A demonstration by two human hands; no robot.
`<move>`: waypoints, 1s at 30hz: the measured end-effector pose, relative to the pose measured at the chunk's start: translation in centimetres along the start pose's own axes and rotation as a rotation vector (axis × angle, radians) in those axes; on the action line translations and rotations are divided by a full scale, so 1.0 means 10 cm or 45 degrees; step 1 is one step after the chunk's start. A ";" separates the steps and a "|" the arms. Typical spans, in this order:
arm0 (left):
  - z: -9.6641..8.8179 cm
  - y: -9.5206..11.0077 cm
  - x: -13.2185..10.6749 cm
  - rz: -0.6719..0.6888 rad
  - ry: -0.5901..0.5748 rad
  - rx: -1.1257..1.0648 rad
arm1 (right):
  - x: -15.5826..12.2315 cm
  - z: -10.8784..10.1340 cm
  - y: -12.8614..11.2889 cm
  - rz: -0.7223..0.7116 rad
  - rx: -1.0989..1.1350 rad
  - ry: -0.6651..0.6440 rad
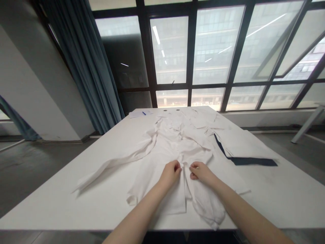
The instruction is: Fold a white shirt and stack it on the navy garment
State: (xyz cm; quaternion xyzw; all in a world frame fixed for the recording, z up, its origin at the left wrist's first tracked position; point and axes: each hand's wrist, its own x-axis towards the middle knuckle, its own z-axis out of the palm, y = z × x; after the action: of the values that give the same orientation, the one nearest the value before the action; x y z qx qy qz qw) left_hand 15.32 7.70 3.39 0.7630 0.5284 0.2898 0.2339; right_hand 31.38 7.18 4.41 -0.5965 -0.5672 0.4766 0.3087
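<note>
Forearms: bare left forearm (137, 213) and right forearm (243, 210) reach in over the near edge of the white table (279, 193).

Left hand: the left hand (170, 174) is curled nearly closed, with its fingers (178, 166) on the front edge of the white shirt (177, 142). I cannot tell whether they are pinching the cloth.

Right hand: the right hand (200, 173) is also curled, just beside the left, with its fingers (193, 167) on the opposite front edge. Its grip is equally hard to tell.

Shirt: it lies flat but rumpled along the middle of the table, its lower end bunched beside the near edge.

Sleeves: one long sleeve (114, 161) stretches diagonally toward the table's left edge; the other (241, 145) lies toward its right edge.

Dark strip: a navy strip (254, 161) runs along the underside of the right-hand sleeve, touching it.

Far end: loose papers (139, 114) and a blue pen (144, 113) lie on the table's far left corner, beyond the shirt.

Beyond: a tall black-framed window (170, 51) stands past the table's far edge, and a teal curtain (83, 61) hangs to its left.
</note>
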 end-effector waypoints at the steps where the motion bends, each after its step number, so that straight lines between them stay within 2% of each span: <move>1: 0.04 0.01 0.05 -0.018 0.021 -0.052 | 0.04 0.01 0.00 0.029 0.141 -0.013; 4: 0.19 -0.04 0.15 -0.100 0.015 -0.189 | 0.14 0.06 0.06 0.013 0.329 -0.018; 8: 0.34 -0.18 0.17 -0.195 -0.036 -0.402 | 0.19 0.13 0.20 -0.109 0.296 -0.017; 11: 0.34 -0.21 0.16 -0.256 -0.075 -0.589 | 0.17 0.17 0.25 -0.175 0.264 0.045; 15: 0.28 -0.18 0.17 -0.301 -0.105 -0.755 | 0.14 0.21 0.24 -0.172 0.250 0.138; 20: 0.27 -0.18 0.17 -0.285 -0.098 -0.731 | 0.16 0.20 0.24 -0.136 0.249 0.102; 24: 0.30 -0.16 0.14 -0.192 -0.093 -0.580 | 0.16 0.17 0.24 -0.198 0.214 0.174; 27: 0.31 -0.13 0.11 -0.153 -0.050 -0.445 | 0.16 0.15 0.25 -0.301 0.067 0.189; 30: 0.30 -0.12 0.10 -0.209 -0.071 -0.483 | 0.16 0.14 0.27 -0.336 -0.138 0.193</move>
State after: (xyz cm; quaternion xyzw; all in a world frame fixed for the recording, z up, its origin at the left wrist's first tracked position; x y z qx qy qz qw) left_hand 16.90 8.92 0.60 0.6673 0.5179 0.3430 0.4108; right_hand 30.96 8.04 1.12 -0.5667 -0.6407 0.3544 0.3778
